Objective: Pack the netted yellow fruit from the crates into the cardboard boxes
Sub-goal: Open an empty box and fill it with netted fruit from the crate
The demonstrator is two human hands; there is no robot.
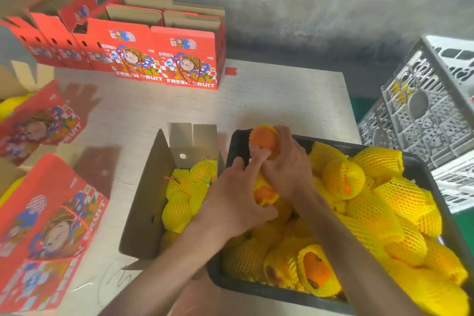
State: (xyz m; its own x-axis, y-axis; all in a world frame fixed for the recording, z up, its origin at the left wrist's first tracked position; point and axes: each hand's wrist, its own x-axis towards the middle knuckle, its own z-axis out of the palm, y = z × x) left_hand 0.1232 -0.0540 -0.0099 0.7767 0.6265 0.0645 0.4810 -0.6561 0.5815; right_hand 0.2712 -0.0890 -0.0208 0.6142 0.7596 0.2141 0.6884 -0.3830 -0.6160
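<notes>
A black crate (420, 169) at the lower right is heaped with fruit in yellow foam nets (379, 202). My right hand (287, 169) grips one netted fruit (265, 140) above the crate's far left corner. My left hand (236, 200) holds another netted fruit (265, 194) just below it, at the crate's left edge. Left of the crate stands an open cardboard box (146, 202) with several netted fruit (184, 195) inside.
A row of red "FRESH FRUIT" boxes (166, 56) lines the table's far side. More red boxes (46, 233) lie at the left, one with yellow fruit showing. Grey plastic crates (425, 110) are stacked at the right, off the table edge.
</notes>
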